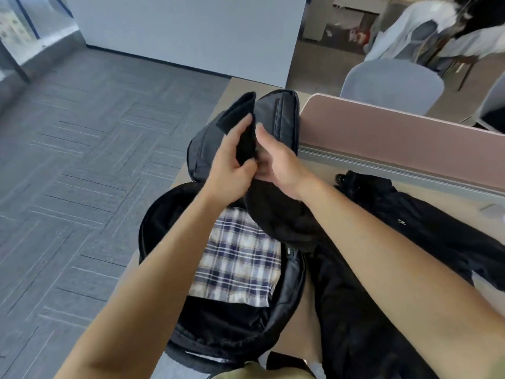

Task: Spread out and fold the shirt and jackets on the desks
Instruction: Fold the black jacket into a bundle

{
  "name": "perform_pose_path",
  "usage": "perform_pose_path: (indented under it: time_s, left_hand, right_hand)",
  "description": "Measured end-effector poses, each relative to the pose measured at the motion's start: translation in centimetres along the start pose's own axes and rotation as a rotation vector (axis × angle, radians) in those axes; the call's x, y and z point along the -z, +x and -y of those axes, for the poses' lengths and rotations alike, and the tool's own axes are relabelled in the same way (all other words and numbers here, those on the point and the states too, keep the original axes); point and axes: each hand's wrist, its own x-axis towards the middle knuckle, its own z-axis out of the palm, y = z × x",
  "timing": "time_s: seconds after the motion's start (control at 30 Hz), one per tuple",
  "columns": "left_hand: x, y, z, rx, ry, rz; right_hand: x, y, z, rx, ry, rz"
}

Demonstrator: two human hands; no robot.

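A black backpack point(164, 222) lies unzipped on the desk's left end, its lid point(281, 116) flipped back. A folded plaid shirt point(237, 258) lies inside it. Above the bag, my left hand point(232, 165) and my right hand point(278, 160) both grip a black fleece jacket point(276, 214). One end of it stands up between my hands and the rest droops over the bag's right rim. A second black jacket point(410, 222) lies spread on the desk at the right, under my right forearm.
The wooden desk point(306, 318) ends at the left over grey carpet point(82, 160). A pink divider panel point(396, 132) runs along the desk's far side. Behind it stand grey chairs point(390, 83), one draped with pale clothing point(404, 31).
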Motion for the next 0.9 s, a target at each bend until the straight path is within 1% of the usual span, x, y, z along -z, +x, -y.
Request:
perform_pose_path:
  time_s: [0.07, 0.13, 0.23, 0.33, 0.4, 0.53, 0.6, 0.67, 0.7, 0.73, 0.77, 0.83, 0.87, 0.9]
  left_hand:
    - [-2.7, 1.2, -1.6, -0.097, 0.027, 0.118]
    - [-4.7, 2.3, -2.3, -0.115, 0.011, 0.183]
    - [-7.0, 3.4, -1.9, -0.165, 0.026, 0.275]
    - [-10.3, 4.0, -2.7, -0.275, 0.062, 0.310]
    - [-12.7, 4.1, -3.2, -0.309, 0.081, 0.338]
    - [-16.5, 4.3, -3.2, -0.383, 0.099, 0.450]
    - [-18.0, 3.8, -2.9, -0.463, 0.100, 0.442]
    - [-19.6, 2.8, -1.6, -0.484, 0.159, 0.308]
    - [-20.3, 2.1, -0.7, -0.432, 0.243, 0.231]
    - [-21.0, 1.5, 0.3, -0.324, 0.350, 0.193]
    - [-21.7, 0.8, 1.5, -0.162, 0.474, 0.215]
    - [-23.0, -0.6, 4.4, 0.183, 0.690, 0.365]
    - [-23.7, -1.3, 5.8, 0.329, 0.724, 0.439]
    - [-24.5, -1.9, 7.1, 0.457, 0.707, 0.504]
  right_hand:
    - [0.5, -0.5, 2.7, 0.056, 0.024, -0.151]
    - [1.7, -1.4, 4.0, 0.057, -0.040, -0.289]
    - [3.7, -2.6, 4.6, 0.014, -0.063, -0.373]
    - [6.2, -3.6, 4.5, -0.041, 0.026, -0.520]
    - [8.4, -4.2, 4.3, -0.058, 0.072, -0.635]
    - [12.8, -6.5, 3.4, -0.104, 0.254, -0.740]
    - [15.2, -7.7, 2.5, -0.087, 0.339, -0.809]
    - [17.9, -9.1, 1.6, -0.057, 0.440, -0.851]
    - [19.4, -9.9, 1.4, -0.040, 0.493, -0.873]
    - [20.8, -10.7, 1.2, -0.021, 0.541, -0.904]
    - [22.5, -11.3, 0.9, 0.004, 0.581, -0.930]
    - [25.7, -12.9, 0.5, 0.047, 0.620, -0.990]
    - [27.4, -13.7, 0.4, 0.054, 0.612, -1.029]
    - [29.4, -14.5, 0.0, 0.052, 0.596, -1.063]
